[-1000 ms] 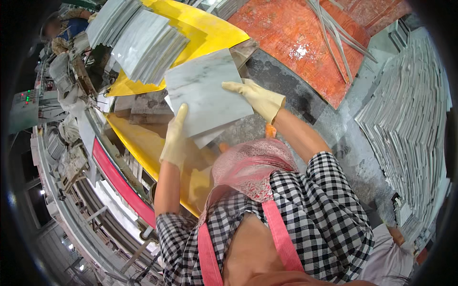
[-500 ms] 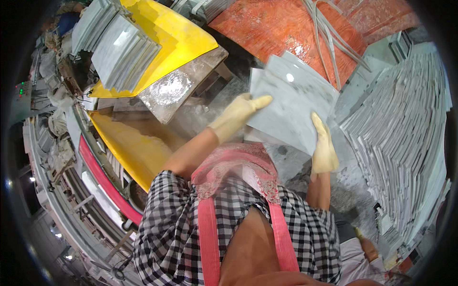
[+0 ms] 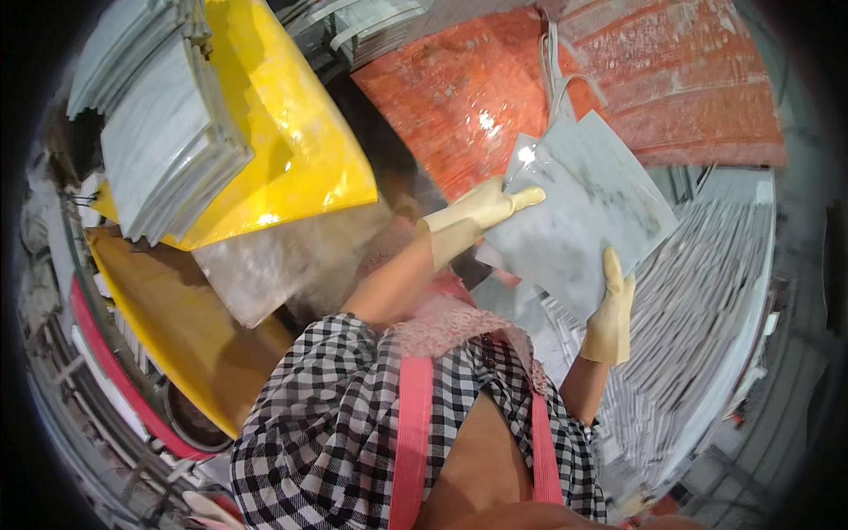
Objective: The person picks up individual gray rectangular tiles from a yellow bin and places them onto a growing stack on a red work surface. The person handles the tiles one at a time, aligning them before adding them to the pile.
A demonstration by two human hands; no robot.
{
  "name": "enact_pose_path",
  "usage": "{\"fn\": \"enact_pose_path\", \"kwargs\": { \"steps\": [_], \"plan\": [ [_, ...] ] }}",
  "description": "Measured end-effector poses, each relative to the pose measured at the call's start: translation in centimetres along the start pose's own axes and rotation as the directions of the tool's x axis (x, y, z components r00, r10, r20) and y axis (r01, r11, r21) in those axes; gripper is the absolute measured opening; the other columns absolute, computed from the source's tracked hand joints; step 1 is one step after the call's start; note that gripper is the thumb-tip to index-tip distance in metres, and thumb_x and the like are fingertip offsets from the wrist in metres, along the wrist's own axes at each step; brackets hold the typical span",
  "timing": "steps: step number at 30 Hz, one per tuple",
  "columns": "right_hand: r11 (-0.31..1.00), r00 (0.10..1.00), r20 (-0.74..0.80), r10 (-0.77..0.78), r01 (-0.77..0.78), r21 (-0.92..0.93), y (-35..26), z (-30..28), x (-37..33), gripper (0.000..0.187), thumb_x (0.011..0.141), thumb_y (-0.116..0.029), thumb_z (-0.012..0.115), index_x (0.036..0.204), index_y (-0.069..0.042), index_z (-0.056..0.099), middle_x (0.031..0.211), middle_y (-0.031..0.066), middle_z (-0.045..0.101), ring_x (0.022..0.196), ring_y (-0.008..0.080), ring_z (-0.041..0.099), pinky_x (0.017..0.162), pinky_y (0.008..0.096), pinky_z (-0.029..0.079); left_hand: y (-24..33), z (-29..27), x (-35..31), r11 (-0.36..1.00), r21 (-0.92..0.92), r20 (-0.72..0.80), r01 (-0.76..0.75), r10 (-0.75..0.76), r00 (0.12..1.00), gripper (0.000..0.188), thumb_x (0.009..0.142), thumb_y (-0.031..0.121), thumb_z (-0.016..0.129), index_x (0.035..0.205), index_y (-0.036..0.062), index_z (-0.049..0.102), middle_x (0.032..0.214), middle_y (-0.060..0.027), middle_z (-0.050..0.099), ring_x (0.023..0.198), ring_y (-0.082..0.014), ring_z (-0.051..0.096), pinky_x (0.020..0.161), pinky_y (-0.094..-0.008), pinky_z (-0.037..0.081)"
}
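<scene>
Between my two gloved hands is a square grey-white marble tile (image 3: 583, 212) with dark veins and a glossy face. Paler corners stick out from behind its left side, so at least one more tile seems to lie under it. My left hand (image 3: 481, 209), in a cream rubber glove, grips the left edge with the thumb on the face and the fingers mostly hidden behind. On the lower right edge, my right hand (image 3: 611, 314) in a matching glove holds on, thumb up along the face. The tiles are tilted and held in the air.
A long row of thin tiles (image 3: 707, 274) stands on edge at the right. Orange-red sheeting (image 3: 450, 97) covers a surface ahead. On the left, stacked tiles (image 3: 159, 132) rest on a wet yellow sheet (image 3: 309, 132), beside a wet slab (image 3: 252, 269) and a yellow curved panel (image 3: 185, 318).
My view and body have turned to the right. Both hands have carried the tiles rightward, and they now overlap the near part of the standing row.
</scene>
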State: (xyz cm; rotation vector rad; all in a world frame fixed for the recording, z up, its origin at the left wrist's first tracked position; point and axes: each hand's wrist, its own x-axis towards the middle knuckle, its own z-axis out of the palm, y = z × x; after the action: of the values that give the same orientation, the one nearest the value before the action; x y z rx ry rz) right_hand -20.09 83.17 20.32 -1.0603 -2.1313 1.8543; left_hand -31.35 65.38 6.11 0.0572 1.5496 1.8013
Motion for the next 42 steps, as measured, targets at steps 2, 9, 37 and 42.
{"fn": "enact_pose_path", "kwargs": {
  "steps": [2,9,37,42],
  "plan": [
    [0.99,0.992,0.048,-0.118,0.121,-0.078,-2.3,2.6,3.9,0.062,0.092,-0.023,0.071,0.141,0.007,0.048,0.132,0.015,0.061,0.116,0.024,0.062,0.097,0.0348,0.051,1.8,-0.8,1.8,0.997,-0.009,-0.104,-0.073,0.072,0.992,0.097,0.083,0.068,0.072,0.14,-0.0075,0.051,0.127,-0.0261,0.066,0.123,-0.0342,0.063,0.102,-0.0435,0.049],
    [0.976,0.95,0.298,-0.09,0.144,-0.164,-6.2,8.6,12.7,0.058,0.088,-0.017,0.078,0.135,0.006,0.053,0.127,0.0149,0.064,0.111,0.0218,0.063,0.098,0.0346,0.049,7.1,-5.8,2.2,0.949,-0.252,-0.301,0.191,-0.264,0.916,0.094,0.092,0.061,0.066,0.153,-0.0037,0.037,0.144,-0.0217,0.054,0.126,-0.0278,0.058,0.105,-0.0361,0.047],
    [0.048,0.187,0.954,0.235,0.978,-0.203,15.4,35.2,36.0,0.058,0.081,-0.05,0.076,0.116,-0.01,0.054,0.102,0.0147,0.069,0.089,0.0355,0.07,0.075,0.0485,0.057,-24.4,-11.4,28.5,-0.037,-0.847,-0.468,-0.531,-0.424,0.775,0.088,0.099,0.076,0.02,0.156,0.0105,0.033,0.161,-0.0085,0.037,0.147,-0.0274,0.035,0.123,-0.042,0.026],
    [-0.052,0.096,0.983,0.159,0.995,-0.089,16.9,34.6,38.6,0.049,0.081,-0.04,0.079,0.108,-0.01,0.051,0.092,0.013,0.07,0.08,0.033,0.071,0.064,0.0467,0.058,-23.5,-14.5,24.1,0.347,-0.799,-0.601,-0.492,-0.502,0.622,0.058,0.109,0.047,0.042,0.145,0.0025,0.045,0.149,-0.0141,0.049,0.137,-0.0238,0.048,0.116,-0.0395,0.039]
  ]
}}
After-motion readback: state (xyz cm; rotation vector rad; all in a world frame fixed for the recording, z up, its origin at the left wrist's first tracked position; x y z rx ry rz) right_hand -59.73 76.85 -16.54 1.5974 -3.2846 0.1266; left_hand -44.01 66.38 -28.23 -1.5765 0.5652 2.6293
